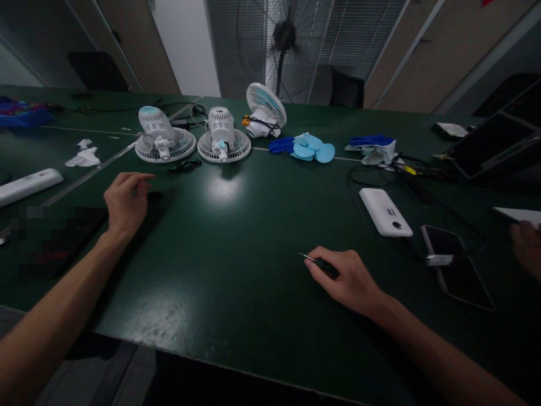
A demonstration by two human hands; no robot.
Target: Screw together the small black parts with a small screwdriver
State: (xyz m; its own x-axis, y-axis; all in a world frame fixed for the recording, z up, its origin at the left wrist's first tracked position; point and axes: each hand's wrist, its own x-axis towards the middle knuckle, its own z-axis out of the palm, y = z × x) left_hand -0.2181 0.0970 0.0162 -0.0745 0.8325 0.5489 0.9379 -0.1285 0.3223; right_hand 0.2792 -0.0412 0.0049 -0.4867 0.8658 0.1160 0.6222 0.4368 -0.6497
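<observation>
My right hand [344,276] is closed round a small screwdriver [327,268] with a dark handle. Its thin metal shaft points up and to the left, just above the green table [236,248]. On the left, my left hand [127,203] hovers over the table with bent fingers apart and nothing visible in them. A small dark shape [155,195] lies beside its fingers, too dim to name. Beyond that hand, two white fan heads rest face down, one left [164,144] and one right [224,138]. A third fan [266,110] leans tilted behind them.
Light-blue fan blades [313,148] lie by a blue glove [281,145]. More gloves [374,148] and cables are at the right. A white power bank [385,211] and a phone [456,265] lie near my right arm. Another person's hand [526,245] shows at the right edge.
</observation>
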